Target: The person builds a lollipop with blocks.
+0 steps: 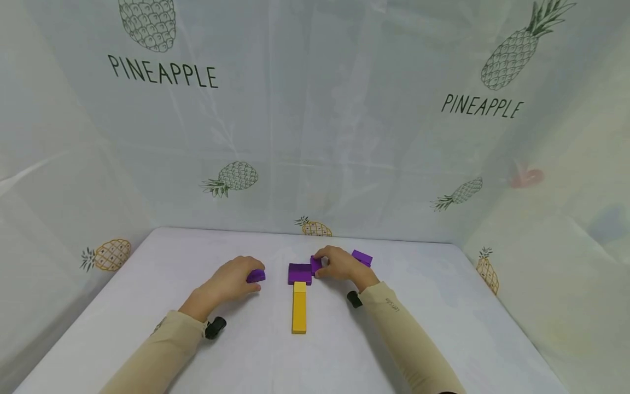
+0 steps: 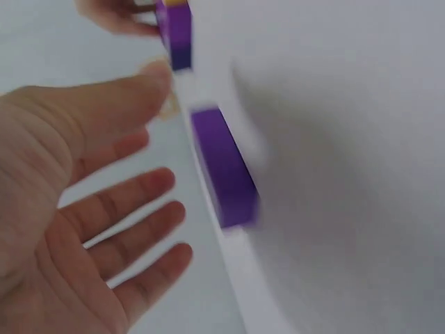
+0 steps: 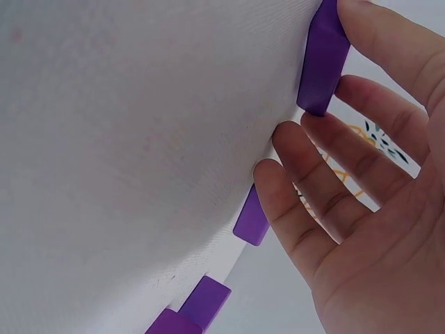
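Observation:
In the head view my left hand [image 1: 232,280] is spread around a purple block [image 1: 256,276] on the white table. The left wrist view shows that block [image 2: 224,167] a little apart from the thumb and loosely extended fingers. My right hand [image 1: 340,264] pinches another purple block [image 1: 315,265] between thumb and fingers; in the right wrist view this block [image 3: 325,62] stands out beside the fingertips. It sits against the right side of a purple piece [image 1: 299,274], which tops a long yellow block [image 1: 299,312].
More purple blocks [image 1: 362,257] lie behind the right wrist, partly hidden by it. The white tabletop [image 1: 256,355] ends at a pineapple-print curtain [image 1: 344,180]. Each wrist carries a small black camera.

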Demonstrator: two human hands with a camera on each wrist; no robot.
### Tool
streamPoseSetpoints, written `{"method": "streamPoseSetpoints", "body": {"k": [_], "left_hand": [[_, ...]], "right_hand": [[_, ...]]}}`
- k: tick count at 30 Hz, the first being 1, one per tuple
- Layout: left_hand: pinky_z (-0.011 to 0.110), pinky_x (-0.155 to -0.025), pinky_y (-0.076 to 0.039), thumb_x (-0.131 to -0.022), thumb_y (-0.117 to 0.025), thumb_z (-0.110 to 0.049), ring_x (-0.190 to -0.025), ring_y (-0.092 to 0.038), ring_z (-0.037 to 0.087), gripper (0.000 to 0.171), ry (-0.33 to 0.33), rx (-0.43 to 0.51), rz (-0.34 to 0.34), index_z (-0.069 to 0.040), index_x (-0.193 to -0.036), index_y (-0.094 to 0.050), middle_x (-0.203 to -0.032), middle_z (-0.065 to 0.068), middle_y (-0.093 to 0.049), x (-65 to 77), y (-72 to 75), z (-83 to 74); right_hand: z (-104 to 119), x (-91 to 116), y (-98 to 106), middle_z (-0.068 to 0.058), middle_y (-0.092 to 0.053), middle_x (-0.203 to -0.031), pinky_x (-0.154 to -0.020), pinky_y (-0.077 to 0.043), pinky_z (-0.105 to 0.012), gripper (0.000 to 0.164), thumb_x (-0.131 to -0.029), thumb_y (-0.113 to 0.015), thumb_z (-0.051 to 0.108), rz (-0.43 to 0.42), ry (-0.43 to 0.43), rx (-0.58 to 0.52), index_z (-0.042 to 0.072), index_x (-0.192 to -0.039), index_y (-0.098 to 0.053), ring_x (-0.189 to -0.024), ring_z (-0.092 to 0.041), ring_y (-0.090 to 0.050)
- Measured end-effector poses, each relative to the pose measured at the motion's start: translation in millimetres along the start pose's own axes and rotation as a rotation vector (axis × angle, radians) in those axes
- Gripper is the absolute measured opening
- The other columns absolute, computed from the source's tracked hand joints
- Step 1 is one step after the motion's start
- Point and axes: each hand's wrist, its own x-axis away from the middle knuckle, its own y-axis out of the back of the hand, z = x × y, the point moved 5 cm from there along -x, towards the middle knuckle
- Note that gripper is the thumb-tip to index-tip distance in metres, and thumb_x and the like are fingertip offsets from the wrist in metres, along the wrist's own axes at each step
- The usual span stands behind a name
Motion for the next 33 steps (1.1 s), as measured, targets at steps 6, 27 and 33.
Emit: {"method": "streamPoseSetpoints", "body": {"k": [6, 27, 33], "left_hand": [[0.045, -0.094, -0.046, -0.079, -0.079, -0.02, -0.109, -0.055, 0.026, 0.041, -0.022, 0.035, 0.062, -0.013, -0.117, -0.066, -0.116, 0.006, -0.061, -2.6, 0.1, 22.3], [0.039, -0.084, -0.05, -0.077, -0.08, -0.022, -0.09, -0.053, 0.016, 0.049, 0.045, -0.017, 0.156, -0.012, -0.123, -0.065, -0.104, 0.002, -0.06, -10.4, -9.5, 10.1], [0.04, -0.091, -0.047, -0.077, -0.081, -0.023, -0.099, -0.054, 0.019, 0.049, 0.046, -0.025, 0.118, -0.01, -0.121, -0.065, -0.111, 0.005, -0.061, -20.8, -13.6, 8.3]], "right_hand": [[-1, 2, -1, -0.006, -0.056, -0.129, -0.102, -0.041, -0.043, 0.048, -0.084, -0.074, 0.029, 0.004, -0.012, -0.002, 0.013, -0.127, -0.06, -0.121, -0.026, -0.049], [2, 1, 0, -0.008, -0.056, -0.129, -0.102, -0.041, -0.042, 0.048, -0.084, -0.074, 0.027, -0.002, 0.013, 0.014, 0.01, -0.127, -0.06, -0.12, -0.026, -0.05], [1, 0, -1, -0.007, -0.056, -0.129, -0.102, -0.041, -0.042, 0.048, -0.084, -0.074, 0.028, -0.005, 0.017, 0.011, 0.011, -0.127, -0.06, -0.121, -0.026, -0.05]]}}
